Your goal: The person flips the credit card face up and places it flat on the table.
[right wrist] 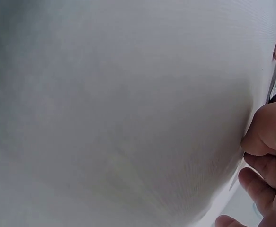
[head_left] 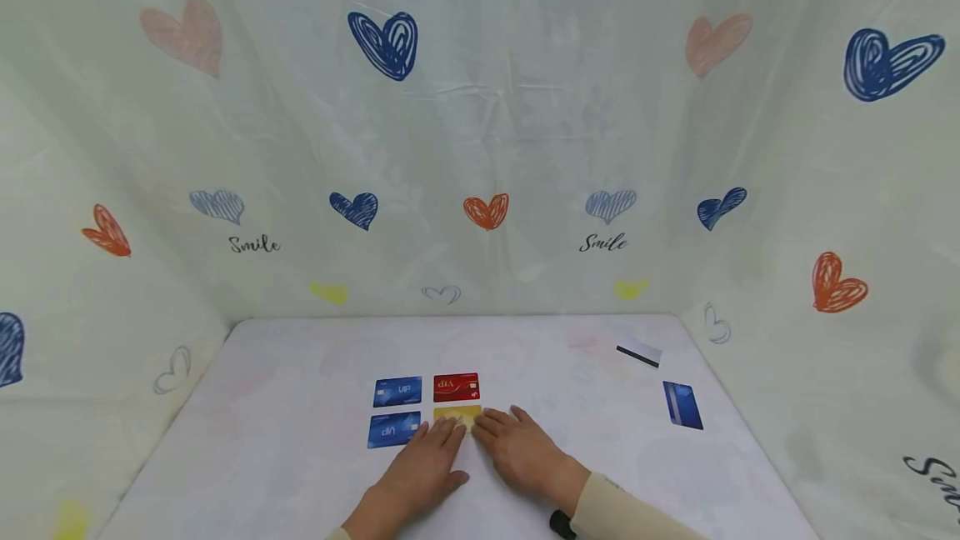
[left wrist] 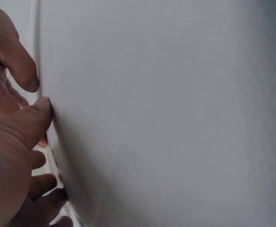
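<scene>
In the head view a gold-yellow card [head_left: 457, 412] lies on the white table, partly covered by fingers. My left hand [head_left: 422, 467] rests its extended fingers on the card's lower left part. At its right edge, the fingertips of my right hand [head_left: 517, 450] touch it. Directly behind is a red VIP card [head_left: 456, 387]. To the left lie two blue VIP cards, an upper one [head_left: 397, 391] and a lower one [head_left: 392, 430], the latter close to my left fingertips. Both wrist views show mostly tabletop, with the hands at the edge.
On the right side of the table lie a blue card with a stripe [head_left: 682, 405] and a white card with a black stripe [head_left: 640, 354]. A black object [head_left: 561, 523] shows beside the right sleeve. A curtain printed with hearts [head_left: 487, 140] surrounds the table [head_left: 285, 407].
</scene>
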Tool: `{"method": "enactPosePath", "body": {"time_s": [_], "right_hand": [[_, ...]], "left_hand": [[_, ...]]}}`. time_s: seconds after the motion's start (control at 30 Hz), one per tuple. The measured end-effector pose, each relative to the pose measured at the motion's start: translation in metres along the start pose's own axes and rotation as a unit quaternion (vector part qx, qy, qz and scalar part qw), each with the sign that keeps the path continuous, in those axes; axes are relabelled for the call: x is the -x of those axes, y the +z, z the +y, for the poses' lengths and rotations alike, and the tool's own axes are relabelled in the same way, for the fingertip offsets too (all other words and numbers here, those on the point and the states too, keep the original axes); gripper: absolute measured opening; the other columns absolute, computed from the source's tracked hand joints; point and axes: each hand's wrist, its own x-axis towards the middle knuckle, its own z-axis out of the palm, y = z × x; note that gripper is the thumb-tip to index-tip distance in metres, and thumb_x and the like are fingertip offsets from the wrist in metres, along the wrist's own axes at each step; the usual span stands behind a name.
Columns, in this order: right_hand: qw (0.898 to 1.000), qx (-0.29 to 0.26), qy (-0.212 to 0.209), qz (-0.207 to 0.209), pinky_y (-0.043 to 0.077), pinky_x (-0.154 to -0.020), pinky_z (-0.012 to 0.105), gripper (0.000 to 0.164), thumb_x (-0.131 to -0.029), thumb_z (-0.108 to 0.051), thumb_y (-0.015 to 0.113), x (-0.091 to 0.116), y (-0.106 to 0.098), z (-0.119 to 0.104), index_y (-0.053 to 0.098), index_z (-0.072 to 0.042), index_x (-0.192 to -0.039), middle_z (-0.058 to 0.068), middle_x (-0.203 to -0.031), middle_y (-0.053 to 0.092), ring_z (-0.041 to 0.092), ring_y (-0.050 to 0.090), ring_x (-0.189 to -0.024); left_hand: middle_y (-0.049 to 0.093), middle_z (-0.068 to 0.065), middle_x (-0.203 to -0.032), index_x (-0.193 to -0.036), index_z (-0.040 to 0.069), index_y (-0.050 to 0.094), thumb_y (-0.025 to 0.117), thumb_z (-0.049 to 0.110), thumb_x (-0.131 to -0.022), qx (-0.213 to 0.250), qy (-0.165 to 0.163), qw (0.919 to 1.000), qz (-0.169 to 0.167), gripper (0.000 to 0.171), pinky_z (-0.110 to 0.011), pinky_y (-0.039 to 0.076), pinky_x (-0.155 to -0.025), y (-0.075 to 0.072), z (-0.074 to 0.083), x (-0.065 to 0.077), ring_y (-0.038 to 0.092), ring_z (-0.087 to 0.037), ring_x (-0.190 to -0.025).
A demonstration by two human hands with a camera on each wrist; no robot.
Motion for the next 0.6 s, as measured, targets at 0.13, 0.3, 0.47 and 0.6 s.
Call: {"method": "enactPosePath", "body": {"time_s": [0.13, 0.3, 0.47, 0.6], "right_hand": [[1.0, 0.003, 0.006, 0.006, 0.049, -0.114, 0.051, 0.042, -0.108, -0.026, 0.055, 0.001, 0.001, -0.001, 0.06, -0.018, -0.149, -0.005, -0.154, 0.058, 0.016, 0.051, -0.146], [0.997, -0.041, 0.062, -0.007, 0.044, -0.117, 0.054, 0.054, -0.103, -0.034, 0.064, 0.004, -0.004, 0.016, 0.056, -0.013, -0.152, 0.001, -0.157, 0.056, 0.022, 0.049, -0.148], [0.986, -0.104, 0.129, 0.012, 0.039, -0.118, 0.062, 0.069, -0.1, -0.042, 0.071, 0.027, 0.003, 0.073, 0.051, -0.001, -0.152, 0.016, -0.157, 0.052, 0.035, 0.048, -0.147], [0.97, -0.124, 0.206, 0.021, 0.037, -0.117, 0.068, 0.075, -0.101, -0.044, 0.069, 0.056, 0.015, 0.125, 0.048, 0.007, -0.151, 0.026, -0.157, 0.049, 0.044, 0.045, -0.147]], "left_hand": [[0.051, -0.012, -0.16, -0.152, 0.011, 0.056, 0.072, 0.049, -0.097, -0.008, 0.005, 1.0, 0.002, 0.069, -0.058, 0.036, -0.122, -0.001, 0.0, 0.002, 0.045, -0.032, -0.151], [0.051, -0.011, -0.16, -0.152, 0.011, 0.056, 0.071, 0.049, -0.098, -0.006, -0.002, 0.9999, -0.01, 0.068, -0.057, 0.034, -0.123, -0.004, 0.0, 0.0, 0.044, -0.031, -0.153], [0.051, -0.01, -0.16, -0.152, 0.011, 0.056, 0.072, 0.048, -0.097, 0.002, -0.013, 0.9997, -0.021, 0.069, -0.056, 0.035, -0.124, -0.003, 0.0, -0.004, 0.044, -0.031, -0.152], [0.052, -0.01, -0.16, -0.152, 0.011, 0.056, 0.073, 0.048, -0.096, 0.002, -0.013, 0.9996, -0.026, 0.069, -0.056, 0.035, -0.123, -0.002, 0.0, -0.005, 0.045, -0.03, -0.152]]}}
